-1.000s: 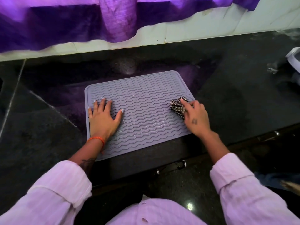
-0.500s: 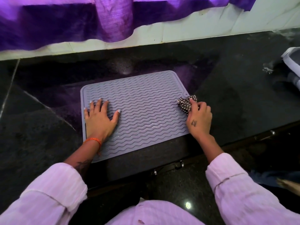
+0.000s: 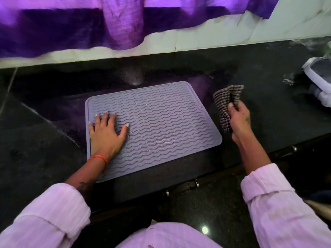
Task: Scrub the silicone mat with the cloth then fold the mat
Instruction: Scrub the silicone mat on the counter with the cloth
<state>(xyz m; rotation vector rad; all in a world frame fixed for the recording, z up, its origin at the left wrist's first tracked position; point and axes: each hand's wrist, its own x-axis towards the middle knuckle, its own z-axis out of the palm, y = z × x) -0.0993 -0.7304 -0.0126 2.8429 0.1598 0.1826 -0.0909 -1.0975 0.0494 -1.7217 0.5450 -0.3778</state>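
Now right hand (image 3: 239, 120) pinches checked cloth (image 3: 226, 106) between thumb and curled fingers, cloth hanging loose just off mat's right edge, clear of ribs; likely lifted to set aside or regrip. Left hand (image 3: 105, 133) flat, fingers spread, pressing near-left part of silicone mat (image 3: 161, 126), probably pinning it against sliding on dark counter (image 3: 259, 77). Mat lies unfolded, fully flat. White container (image 3: 320, 76) far right, well apart.

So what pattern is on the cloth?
The cloth has a dark-and-white check pattern, seen in the head view.
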